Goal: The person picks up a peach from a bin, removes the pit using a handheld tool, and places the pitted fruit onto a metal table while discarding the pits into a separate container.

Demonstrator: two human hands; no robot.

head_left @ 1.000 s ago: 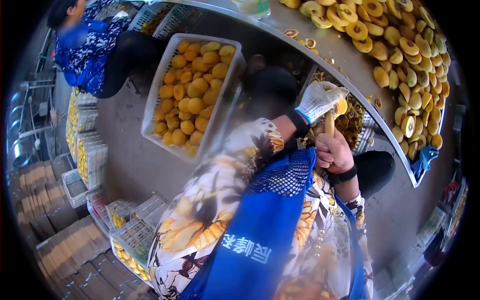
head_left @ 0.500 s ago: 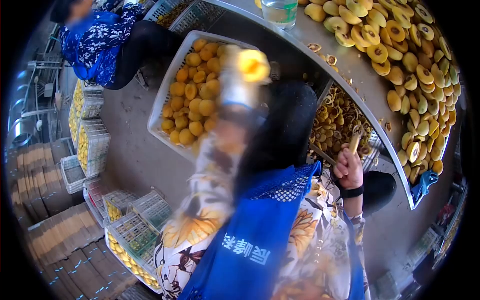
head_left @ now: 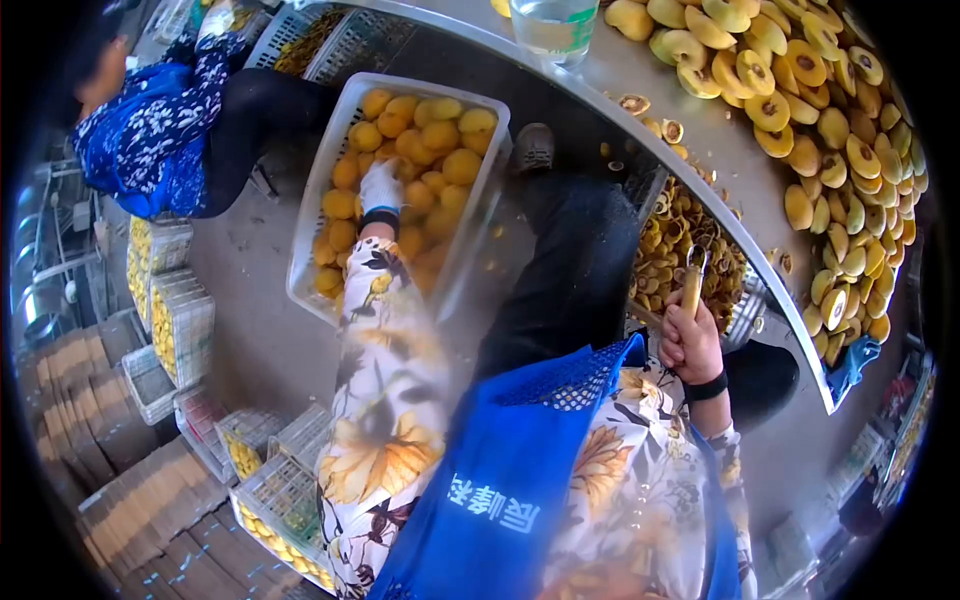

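Observation:
My left hand (head_left: 380, 188), in a white glove, reaches into a white crate (head_left: 298, 262) of round yellow-orange fruit (head_left: 440, 135). Its fingertips are among the fruit and blurred, so whether they grip one cannot be made out. My right hand (head_left: 692, 343), bare with a black wristband, is closed round the light handle of a tool (head_left: 692, 288). The tool stands upright, with a metal loop at its top, in front of a container of cut scraps (head_left: 675, 235).
Halved fruit (head_left: 845, 155) lies piled on a metal table (head_left: 700, 120), beside a clear cup of liquid (head_left: 555, 30). A seated person (head_left: 150, 130) is at the upper left. Stacked crates (head_left: 180, 325) and flattened cardboard (head_left: 150, 470) stand at left.
My left hand has moved left and down into the crate; the yellow fruit seen at it before is no longer visible there. My right hand still holds the tool, nearly in place.

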